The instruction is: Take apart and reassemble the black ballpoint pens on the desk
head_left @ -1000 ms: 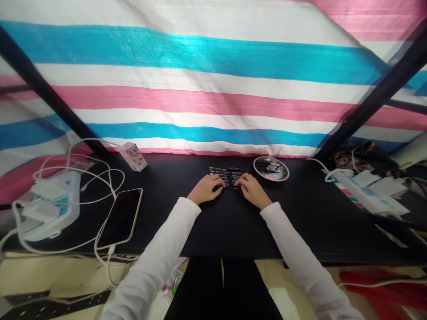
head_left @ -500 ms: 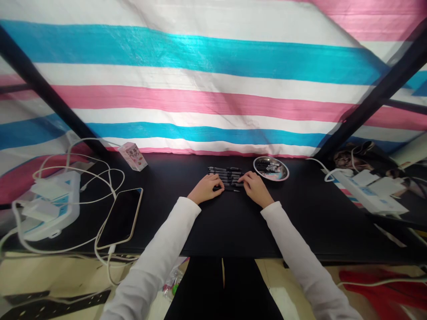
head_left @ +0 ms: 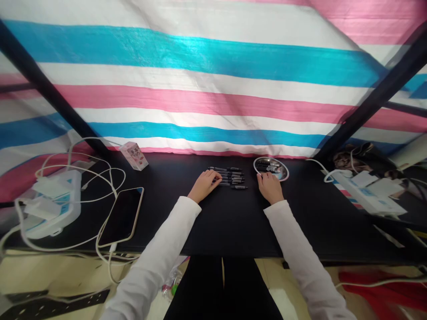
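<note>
Black barrel pens (head_left: 231, 177) lie in loose rows beside a round shiny metal dish (head_left: 271, 159)
Left hand (head_left: 205, 186) rests unclenched on the pens' left ends; right hand (head_left: 269, 186) touches the dish's near rim, whether grasping anything I cannot tell. More black pens (head_left: 267, 166) lie inside the dish. A careless knock could scatter the loose rows across the black desktop (head_left: 233, 222) or tip the shallow dish.

The desk top (head_left: 316, 209) is smooth matt black, the round dish (head_left: 271, 163) shiny metal, the pens (head_left: 231, 177) glossy black plastic, and the striped sheet (head_left: 213, 98) behind a creased, faintly sheeny woven plastic.
</note>
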Available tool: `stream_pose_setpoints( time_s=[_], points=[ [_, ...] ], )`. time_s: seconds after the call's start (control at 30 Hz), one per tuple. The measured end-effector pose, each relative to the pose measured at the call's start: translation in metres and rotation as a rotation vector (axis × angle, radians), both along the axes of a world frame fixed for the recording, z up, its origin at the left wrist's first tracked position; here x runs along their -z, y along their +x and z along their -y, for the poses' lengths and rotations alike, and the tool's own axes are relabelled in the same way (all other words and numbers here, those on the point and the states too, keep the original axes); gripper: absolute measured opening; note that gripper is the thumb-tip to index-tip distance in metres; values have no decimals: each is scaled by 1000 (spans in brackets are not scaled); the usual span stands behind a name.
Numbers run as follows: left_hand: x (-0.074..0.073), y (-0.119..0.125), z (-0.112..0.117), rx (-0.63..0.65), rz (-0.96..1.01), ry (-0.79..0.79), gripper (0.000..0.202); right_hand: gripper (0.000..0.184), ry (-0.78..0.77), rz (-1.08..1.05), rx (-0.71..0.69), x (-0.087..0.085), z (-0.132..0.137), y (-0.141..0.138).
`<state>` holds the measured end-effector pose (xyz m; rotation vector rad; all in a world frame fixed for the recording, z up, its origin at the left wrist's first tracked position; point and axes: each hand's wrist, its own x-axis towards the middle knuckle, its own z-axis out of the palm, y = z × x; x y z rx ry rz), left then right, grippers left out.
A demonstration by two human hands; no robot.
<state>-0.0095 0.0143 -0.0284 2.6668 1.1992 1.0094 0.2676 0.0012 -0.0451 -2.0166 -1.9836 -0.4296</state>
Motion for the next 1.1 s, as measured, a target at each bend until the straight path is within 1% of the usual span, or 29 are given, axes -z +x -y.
stream_pose_setpoints(
  time_s=[0.13,0.27,0.43,0.53,0.63,0.73,0.8,0.97,1.03,1.1],
  points=[
    [0,0,0,-28,29,26,15,42,-51,3,49,-7,2,-1],
    [1,0,0,-58,36,52,16,45,-89,15,67,-13,1,-1],
    [2,-1,-1,-64,41,70,16,46,-73,-60,50,-12,-2,1],
    [1,-1,0,-60,51,74,16,43,1,-139,-7,-8,-5,4],
    [-1,-2,1,-56,69,80,17,36,121,-249,-94,-7,-7,7],
    [-2,-2,2,-46,93,83,17,30,265,-406,-222,-11,-7,7],
    [-2,-1,2,-40,101,83,16,29,328,-494,-291,-17,-5,3],
    [-3,-1,3,-27,103,85,16,24,397,-617,-384,-28,4,-12],
    [-4,-1,3,-25,115,85,16,23,395,-645,-436,-30,7,-18],
    [-5,-1,4,-22,132,87,15,23,358,-670,-498,-30,9,-24]
  ],
)
